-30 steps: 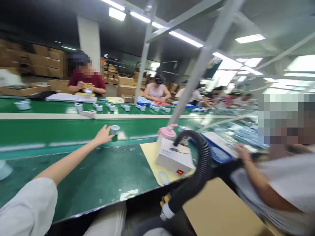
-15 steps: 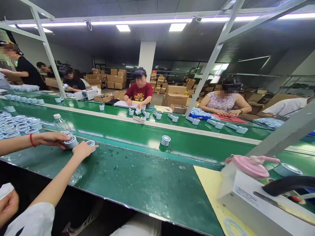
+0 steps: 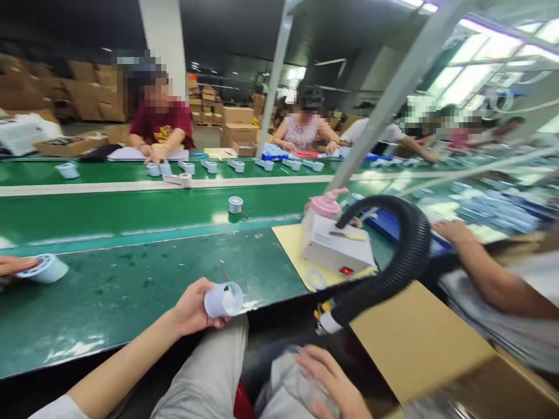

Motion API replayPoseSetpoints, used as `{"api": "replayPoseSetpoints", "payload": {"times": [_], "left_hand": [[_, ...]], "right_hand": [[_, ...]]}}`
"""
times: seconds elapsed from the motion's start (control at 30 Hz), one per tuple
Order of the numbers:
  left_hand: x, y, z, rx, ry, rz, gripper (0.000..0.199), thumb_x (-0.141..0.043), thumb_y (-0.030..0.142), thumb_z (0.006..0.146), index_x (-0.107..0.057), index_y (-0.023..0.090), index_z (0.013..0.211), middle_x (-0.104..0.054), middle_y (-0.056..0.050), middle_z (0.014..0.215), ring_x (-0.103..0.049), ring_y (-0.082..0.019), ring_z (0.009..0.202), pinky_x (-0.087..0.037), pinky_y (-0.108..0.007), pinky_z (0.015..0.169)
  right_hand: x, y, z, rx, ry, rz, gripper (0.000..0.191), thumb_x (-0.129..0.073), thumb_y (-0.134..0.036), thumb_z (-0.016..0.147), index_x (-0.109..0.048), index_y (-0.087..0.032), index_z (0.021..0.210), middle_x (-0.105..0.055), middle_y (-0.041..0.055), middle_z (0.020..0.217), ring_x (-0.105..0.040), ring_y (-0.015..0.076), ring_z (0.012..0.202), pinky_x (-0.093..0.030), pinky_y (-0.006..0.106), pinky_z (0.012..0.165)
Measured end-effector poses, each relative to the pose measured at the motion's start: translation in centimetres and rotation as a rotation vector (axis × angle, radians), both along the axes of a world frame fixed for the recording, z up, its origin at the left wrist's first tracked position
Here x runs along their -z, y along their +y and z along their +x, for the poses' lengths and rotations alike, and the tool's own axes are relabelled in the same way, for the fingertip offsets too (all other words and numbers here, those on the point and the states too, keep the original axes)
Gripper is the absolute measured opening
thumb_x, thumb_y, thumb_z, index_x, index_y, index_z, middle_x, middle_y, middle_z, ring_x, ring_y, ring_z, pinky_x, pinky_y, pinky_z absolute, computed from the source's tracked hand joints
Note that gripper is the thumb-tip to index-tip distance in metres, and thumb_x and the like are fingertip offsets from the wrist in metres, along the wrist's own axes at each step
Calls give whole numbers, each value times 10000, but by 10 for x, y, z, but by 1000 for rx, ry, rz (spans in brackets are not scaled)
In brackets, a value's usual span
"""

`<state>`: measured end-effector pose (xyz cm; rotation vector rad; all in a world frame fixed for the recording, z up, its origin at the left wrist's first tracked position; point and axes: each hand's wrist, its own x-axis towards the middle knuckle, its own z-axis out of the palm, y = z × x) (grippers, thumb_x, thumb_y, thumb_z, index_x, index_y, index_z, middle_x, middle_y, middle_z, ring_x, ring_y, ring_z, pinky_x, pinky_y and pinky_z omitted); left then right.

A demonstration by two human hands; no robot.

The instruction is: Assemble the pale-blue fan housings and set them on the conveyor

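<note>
My left hand [image 3: 195, 309] is closed round a pale blue, cup-shaped plastic housing [image 3: 215, 301], tilted with its open end to the right. Something white shows inside it, and a thin red wire sticks up behind. Low over my lap is my right hand [image 3: 334, 381], blurred, its fingers curled at a see-through thing [image 3: 315, 397] that I cannot make out. At the left edge a co-worker's hand [image 3: 11, 266] touches another pale blue housing [image 3: 49, 269]. One more housing with a wire [image 3: 235, 204] stands upright on the green belt [image 3: 131, 212].
A white box-shaped device [image 3: 336, 247] with a pink-lidded pot [image 3: 325, 205] stands on yellow card to the right. A thick black hose [image 3: 408, 244] arches over the bench edge. An open carton [image 3: 437, 343] sits lower right, near a co-worker's arm [image 3: 493, 273]. Across the belt, people sit working.
The view has swung right. My left hand has come back from beside the co-worker's hands to the bench's front edge, bringing the housing. My right hand has come into view.
</note>
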<state>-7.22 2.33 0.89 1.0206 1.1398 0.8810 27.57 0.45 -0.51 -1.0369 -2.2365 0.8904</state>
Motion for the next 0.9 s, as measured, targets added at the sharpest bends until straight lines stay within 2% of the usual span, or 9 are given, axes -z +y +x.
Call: {"api": "replayPoseSetpoints", "payload": {"times": [0.1, 0.2, 0.27, 0.37, 0.47, 0.6, 0.7, 0.8, 0.9], "left_hand": [[11, 3, 53, 284, -40, -117, 674, -311, 725, 862, -637, 137, 909, -575, -39, 641, -509, -153, 455, -428, -264, 386], [8, -1, 76, 453, 8, -125, 501, -524, 637, 865, -660, 156, 903, -578, -5, 682, -490, -132, 508, -422, -238, 434], [1, -4, 80, 488, 56, -70, 342, -678, 509, 827, -691, 173, 888, -613, -8, 778, -541, -151, 666, -478, -246, 587], [-8, -10, 80, 466, 305, 172, 164, -695, 336, 841, -723, 197, 923, -645, -38, 964, -576, -209, 915, -473, -312, 862], [-8, -16, 80, 441, 500, 380, 167, -655, 283, 878, -712, 203, 1014, -654, -63, 1032, -600, -234, 954, -456, -354, 889], [8, -17, 77, 309, 398, 445, 488, -880, 440, 714, -712, 202, 1106, -650, -63, 1013, -608, -236, 924, -486, -346, 853], [21, -15, 73, 294, 329, 499, 690, -933, 573, 571, -755, 236, 1147, -627, -73, 1026, -611, -249, 953, -516, -368, 869], [28, -13, 70, 369, 298, 535, 685, -939, 556, 571, -771, 256, 1163, -623, -127, 1213, -618, -300, 1114, -505, -443, 1005], [27, -16, 70, 454, 270, 477, 682, -926, 471, 648, -718, 267, 1265, -604, -154, 1403, -572, -349, 1297, -447, -503, 1118]], "right_hand": [[4, -8, -27, -31, -97, 292, 483, -576, -424, 999, -589, -272, 1457, -626, 180, 1330, -674, 355, 1181, -632, 477, 936], [-1, -6, -50, 50, -275, 464, 497, -625, -296, 959, -592, -255, 1453, -597, 210, 1365, -647, 386, 1151, -631, 532, 879], [-3, -5, -56, 99, -354, 471, 464, -658, -234, 922, -644, -243, 1386, -577, 221, 1405, -638, 394, 1115, -634, 549, 828], [-3, -7, -54, 127, -377, 389, 267, -711, -144, 864, -741, -222, 1117, -600, 193, 1390, -626, 382, 1127, -632, 525, 819], [-2, -11, -49, 112, -253, 204, 166, -782, -93, 799, -715, -216, 889, -633, 150, 1310, -641, 339, 1147, -616, 473, 878], [-7, -16, -46, 129, 33, -111, 114, -775, -274, 865, -685, -213, 833, -639, 114, 1217, -673, 284, 1101, -592, 395, 894], [-14, -19, -46, 194, 209, -221, 301, -589, -346, 992, -681, -204, 744, -664, 100, 1087, -681, 247, 1005, -570, 359, 872], [-18, -18, -46, 270, 338, -347, 387, -663, -434, 940, -643, -200, 632, -686, 96, 987, -686, 249, 939, -580, 328, 754], [-16, -15, -44, 343, 473, -490, 435, -767, -534, 842, -637, -206, 587, -726, 103, 955, -703, 271, 953, -598, 331, 705]]}}
